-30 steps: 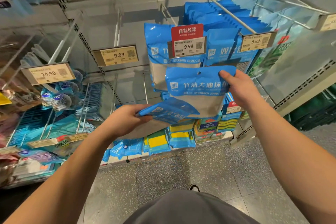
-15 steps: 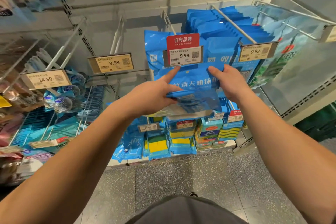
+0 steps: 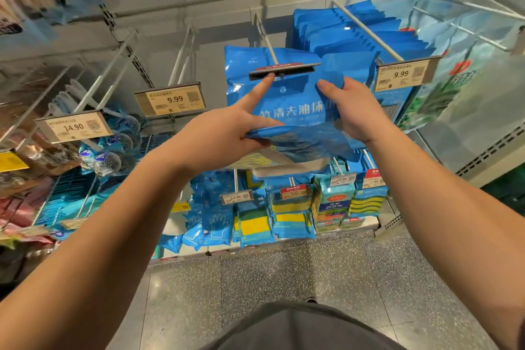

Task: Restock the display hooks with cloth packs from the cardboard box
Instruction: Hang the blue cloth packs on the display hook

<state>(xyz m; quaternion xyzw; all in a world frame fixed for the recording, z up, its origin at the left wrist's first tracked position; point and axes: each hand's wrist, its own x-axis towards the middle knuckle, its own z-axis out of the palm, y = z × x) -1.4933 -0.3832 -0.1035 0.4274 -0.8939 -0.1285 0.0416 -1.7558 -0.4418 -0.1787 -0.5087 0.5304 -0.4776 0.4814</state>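
Note:
A blue cloth pack (image 3: 292,109) with white lettering is held up just under the tip of the centre display hook (image 3: 267,48), its hang hole right below the hook's end. My right hand (image 3: 350,111) grips the pack's right edge. My left hand (image 3: 227,131) holds another blue pack (image 3: 301,146) lying flat beneath it, while its index finger lifts the hook's price tag (image 3: 284,69) to horizontal. Blue packs hang behind on this hook. The cardboard box is out of view.
The hook to the right (image 3: 366,31) is packed with several blue packs (image 3: 355,34) behind a 9.99 tag (image 3: 403,75). Bare hooks with 9.99 (image 3: 172,99) and 14.90 (image 3: 72,128) tags stand left. Sponges and gloves fill lower shelves; speckled floor lies below.
Both hands rose with the pack toward the centre hook. My left index finger flipped the price tag from hanging face-on up to horizontal, and the pack's hole now sits at the hook's tip.

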